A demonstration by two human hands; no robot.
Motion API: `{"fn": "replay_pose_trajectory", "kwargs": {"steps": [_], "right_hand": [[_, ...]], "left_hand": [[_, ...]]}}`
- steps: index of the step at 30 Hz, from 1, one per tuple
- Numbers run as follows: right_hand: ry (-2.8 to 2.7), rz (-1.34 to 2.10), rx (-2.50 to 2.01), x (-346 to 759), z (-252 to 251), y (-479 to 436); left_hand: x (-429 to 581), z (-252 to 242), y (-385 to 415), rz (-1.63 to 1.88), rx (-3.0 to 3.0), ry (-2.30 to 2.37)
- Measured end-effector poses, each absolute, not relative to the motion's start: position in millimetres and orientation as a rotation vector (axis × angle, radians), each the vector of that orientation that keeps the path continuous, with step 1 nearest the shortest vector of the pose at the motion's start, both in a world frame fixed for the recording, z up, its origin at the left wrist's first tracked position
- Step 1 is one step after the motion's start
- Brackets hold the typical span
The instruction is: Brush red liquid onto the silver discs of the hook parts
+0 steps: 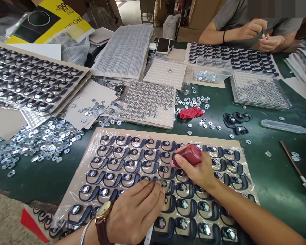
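My left hand (136, 212), wearing a brown watch and a bangle, pinches a thin stick (162, 176) upright over a cardboard sheet (91, 149) covered in plastic film and rows of dark ear-hook parts (109, 177) with silver discs. My right hand (199, 170) is closed round a small dark-red bottle (188, 153), its tip pointing left and down, close to the stick's top end. Both hands hover over the middle of the sheet.
Loose silver washers (48, 136) lie piled at the left. A tray of silver discs (148, 102) and a red rag (190, 112) sit beyond the sheet. More ear-hook sheets (28, 81) lie far left. Another person's hands (260, 35) work at the far right. A brush (293, 163) lies right.
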State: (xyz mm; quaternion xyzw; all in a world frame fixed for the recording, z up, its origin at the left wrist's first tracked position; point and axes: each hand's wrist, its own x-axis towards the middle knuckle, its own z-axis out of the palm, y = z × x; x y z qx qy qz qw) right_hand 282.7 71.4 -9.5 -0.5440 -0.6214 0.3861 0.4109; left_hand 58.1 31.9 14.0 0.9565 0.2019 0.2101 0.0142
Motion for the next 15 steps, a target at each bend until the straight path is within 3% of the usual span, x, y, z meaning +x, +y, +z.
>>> {"fn": "replay_pose_trajectory", "kwargs": {"steps": [15], "right_hand": [[-1.506,1.094,-1.322,282.9,-8.2,68.6]], "left_hand": [[52.1,10.8,37.0,0.641,2.809,0.701]]}}
